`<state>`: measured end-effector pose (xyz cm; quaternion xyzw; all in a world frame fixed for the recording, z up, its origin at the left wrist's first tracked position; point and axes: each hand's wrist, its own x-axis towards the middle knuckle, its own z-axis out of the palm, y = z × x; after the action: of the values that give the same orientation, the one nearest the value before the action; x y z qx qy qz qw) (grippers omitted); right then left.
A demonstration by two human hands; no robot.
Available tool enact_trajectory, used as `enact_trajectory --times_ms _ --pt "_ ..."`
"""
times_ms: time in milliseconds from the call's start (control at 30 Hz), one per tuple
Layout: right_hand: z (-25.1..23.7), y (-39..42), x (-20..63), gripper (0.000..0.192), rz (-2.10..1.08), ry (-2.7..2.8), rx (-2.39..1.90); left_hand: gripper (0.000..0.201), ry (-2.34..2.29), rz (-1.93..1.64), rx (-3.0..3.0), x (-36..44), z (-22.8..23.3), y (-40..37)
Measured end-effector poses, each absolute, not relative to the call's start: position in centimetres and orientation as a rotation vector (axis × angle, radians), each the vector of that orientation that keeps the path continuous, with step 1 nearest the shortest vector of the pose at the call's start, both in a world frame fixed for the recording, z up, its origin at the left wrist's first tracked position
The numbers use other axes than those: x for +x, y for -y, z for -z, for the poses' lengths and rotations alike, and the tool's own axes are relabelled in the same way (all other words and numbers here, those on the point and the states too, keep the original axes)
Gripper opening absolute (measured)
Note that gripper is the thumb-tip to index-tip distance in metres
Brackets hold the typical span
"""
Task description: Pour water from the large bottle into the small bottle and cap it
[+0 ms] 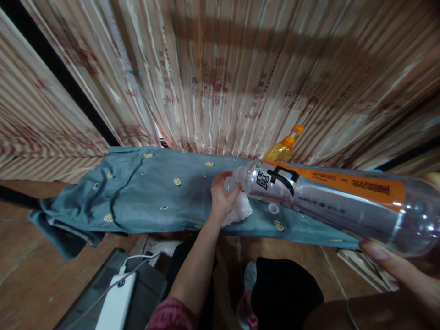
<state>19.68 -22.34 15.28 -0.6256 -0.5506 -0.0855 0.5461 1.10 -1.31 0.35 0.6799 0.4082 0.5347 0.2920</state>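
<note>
In the head view, my right hand (404,270) is curled around the base of a big clear bottle (330,197) with an orange label, thumb below and a fingertip showing above. The bottle slants in front of me, its narrow end toward my left hand (222,197). My left fingers are closed around a clear piece (227,184) at that narrow end; I can't tell whether it belongs to the bottle. Just below that hand a white cloth (243,210) lies on the blue cover (151,183), and a small round disc (273,208) sits to its right. A pump bottle (280,150) with an orange top stands behind the big bottle, near the curtain (220,82). At lower left, a white power bank (116,300) rests on a grey box (149,279).
</note>
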Motion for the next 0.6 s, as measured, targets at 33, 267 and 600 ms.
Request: enact_trajectory --times_ms 33,267,600 --pt "-15.2 22.3 19.7 0.099 0.206 1.309 -1.473 0.043 -1.085 -1.433 1.811 1.1 -0.3 1.3" --pt "-15.5 22.1 18.8 0.087 0.237 1.318 -1.47 0.046 -1.058 -1.498 1.789 1.2 0.0 1.1" --pt "-16.3 21.7 17.5 0.075 0.292 1.368 -1.424 0.048 -1.041 -1.555 1.72 1.3 0.4 0.6"
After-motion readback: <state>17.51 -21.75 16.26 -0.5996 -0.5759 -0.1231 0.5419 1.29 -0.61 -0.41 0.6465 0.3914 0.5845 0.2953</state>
